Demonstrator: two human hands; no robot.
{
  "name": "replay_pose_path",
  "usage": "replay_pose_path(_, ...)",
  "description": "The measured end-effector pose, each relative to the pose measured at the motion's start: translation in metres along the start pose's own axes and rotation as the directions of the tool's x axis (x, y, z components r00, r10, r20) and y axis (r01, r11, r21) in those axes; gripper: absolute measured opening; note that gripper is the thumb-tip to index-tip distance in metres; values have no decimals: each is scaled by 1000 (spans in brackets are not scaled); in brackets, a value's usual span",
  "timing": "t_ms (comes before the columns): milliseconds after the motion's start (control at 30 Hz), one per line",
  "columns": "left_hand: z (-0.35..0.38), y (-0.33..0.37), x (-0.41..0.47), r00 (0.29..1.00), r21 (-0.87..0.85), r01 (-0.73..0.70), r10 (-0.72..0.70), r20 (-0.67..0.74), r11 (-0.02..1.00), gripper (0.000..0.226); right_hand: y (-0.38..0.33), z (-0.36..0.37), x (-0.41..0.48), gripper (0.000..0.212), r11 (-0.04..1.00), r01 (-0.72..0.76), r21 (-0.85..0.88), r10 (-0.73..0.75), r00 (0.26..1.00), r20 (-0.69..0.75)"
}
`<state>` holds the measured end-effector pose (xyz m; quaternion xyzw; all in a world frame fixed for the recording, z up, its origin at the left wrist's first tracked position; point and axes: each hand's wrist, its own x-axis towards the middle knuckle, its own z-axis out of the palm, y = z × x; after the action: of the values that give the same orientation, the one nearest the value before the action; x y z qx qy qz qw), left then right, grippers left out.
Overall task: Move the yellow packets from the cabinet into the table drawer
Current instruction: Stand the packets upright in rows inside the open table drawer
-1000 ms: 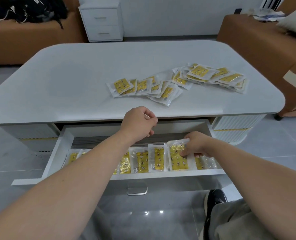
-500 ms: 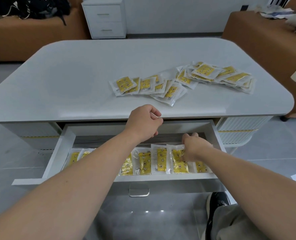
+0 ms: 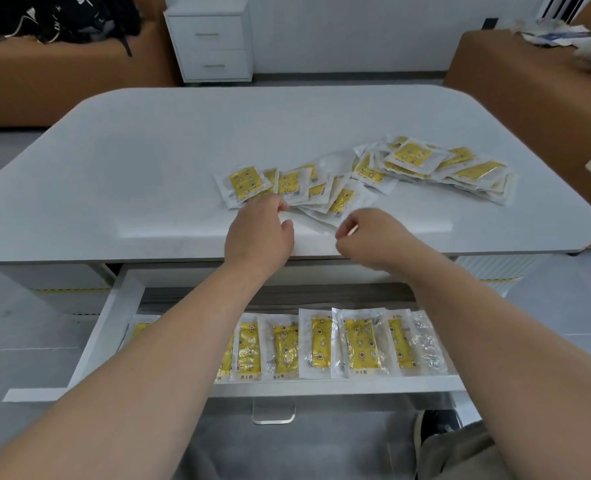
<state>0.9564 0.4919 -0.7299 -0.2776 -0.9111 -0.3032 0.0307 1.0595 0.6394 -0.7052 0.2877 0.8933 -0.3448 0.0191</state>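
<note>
Our right hand is coming up out of the drawer and our left hand is advancing with it over the table. The fingers of both are curling at the near edge of the loose yellow packets; we cannot tell whether they are pinching any. Stowed packets are lining the drawer.

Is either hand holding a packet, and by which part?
It cannot be told. The left hand curls at the near edge of the packets on the table; the right hand looks curled and empty.
</note>
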Motion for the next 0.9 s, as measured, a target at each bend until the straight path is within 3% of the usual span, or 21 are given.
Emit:
replay_pose_path(67,2,-7,12,1000,111,-6,3,21,994,45,-9,1,13,21,990,-4,140,20,994,-110)
replay_pose_path(133,3,-17,24,994,241,-9,-17,105,970,61,-14,6,21,22,989,26,146,3,980,-197)
replay_pose_path(233,4,-36,38,960,382,-34,-75,269,924,79,-18,18,27,49,986,84,-145,-116,967,-226)
replay_pose_path(367,5,-57,43,948,408,-9,-122,293,913,82,-19,34,40,61,894,85,-439,-173,971,-165)
replay_pose_path(500,1,-61,41,965,411,-17,-92,245,912,79,-15,40,51,55,931,109,-347,-170,974,-150)
replay_pose_path(633,-3,-60,40,975,438,-55,-46,216,897,76,-18,43,57,41,973,106,-206,-152,962,-225)
replay_pose_path(900,-8,-57,33,969,521,-60,-76,237,851,62,-23,44,55,36,972,97,-212,-151,954,-259)
